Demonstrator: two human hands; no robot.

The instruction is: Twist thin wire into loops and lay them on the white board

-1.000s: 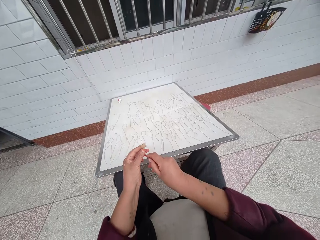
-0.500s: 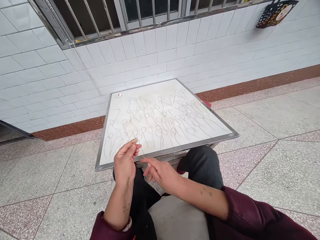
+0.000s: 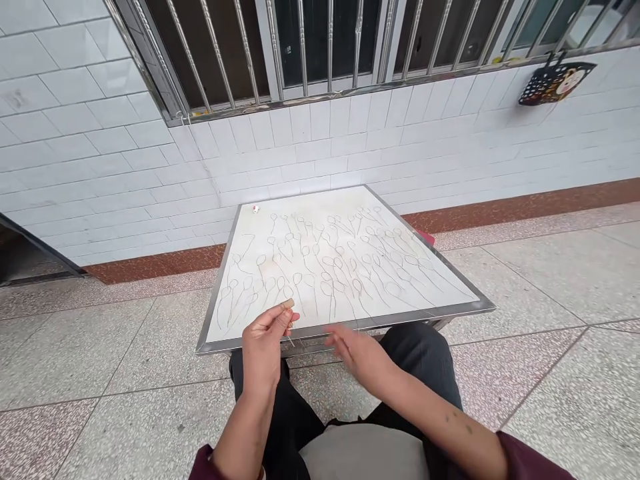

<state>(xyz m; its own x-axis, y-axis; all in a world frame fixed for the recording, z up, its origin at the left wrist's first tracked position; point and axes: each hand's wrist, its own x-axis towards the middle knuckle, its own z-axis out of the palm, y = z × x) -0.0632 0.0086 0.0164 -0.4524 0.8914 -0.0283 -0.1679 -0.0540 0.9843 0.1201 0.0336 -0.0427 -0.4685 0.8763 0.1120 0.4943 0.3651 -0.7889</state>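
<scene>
My left hand (image 3: 267,333) is raised over the near left edge of the table, thumb and forefinger pinched together. A short tan piece (image 3: 289,303) shows at its fingertips; whether it is held or wrapped round the finger I cannot tell. A thin wire-like strand (image 3: 291,341) sticks out below this pinch. To the right, apart from it, my right hand (image 3: 353,347) hovers by the table's front edge, slightly blurred, with fingers stretched out and nothing visible in them. Many thin strands (image 3: 327,288) with looped heads and long tails lie across the white tabletop (image 3: 320,200).
A small white-and-red object (image 3: 256,209) sits at the table's far left corner. Behind stands a white tiled wall with a barred window (image 3: 330,53). A dotted bag (image 3: 555,83) hangs at the right. My knees are under the front edge.
My right hand has moved right, away from my left hand and the strand between them. My left hand keeps its pinch. The view has tilted up a little.
</scene>
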